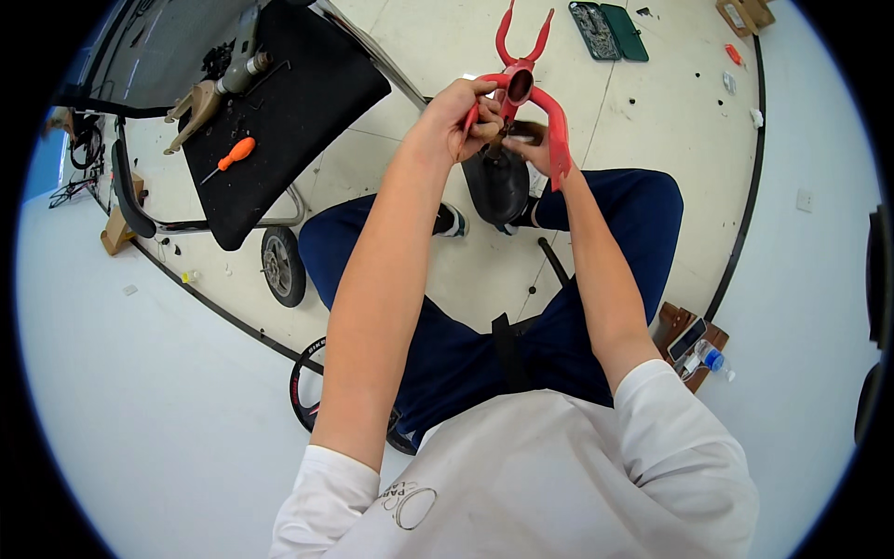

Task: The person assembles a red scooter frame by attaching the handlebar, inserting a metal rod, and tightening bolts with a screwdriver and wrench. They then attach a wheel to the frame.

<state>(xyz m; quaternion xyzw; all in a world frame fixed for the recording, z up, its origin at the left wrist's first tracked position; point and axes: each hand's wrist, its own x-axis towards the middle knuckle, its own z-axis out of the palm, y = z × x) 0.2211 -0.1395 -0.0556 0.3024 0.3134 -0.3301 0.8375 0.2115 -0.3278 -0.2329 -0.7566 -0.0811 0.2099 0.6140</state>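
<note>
A red metal bike frame [555,126] with a round open tube and a two-pronged fork end is held up in front of me, between my knees. My left hand [463,121] is closed on its left side, fingers curled by the tube. Under the frame hangs a black bike saddle [497,190], its long nose toward me. My right hand [533,147] reaches in behind the frame's right arm, fingers bent close to the joint between frame and saddle. What those fingers pinch is partly hidden.
On a black chair [307,88] at the left lie an orange-handled screwdriver [239,150] and a metal fork part [197,104]. A small wheel [282,266] stands below it. A green open case [607,34] lies on the far floor. A phone [687,339] and bottle [711,356] sit at right.
</note>
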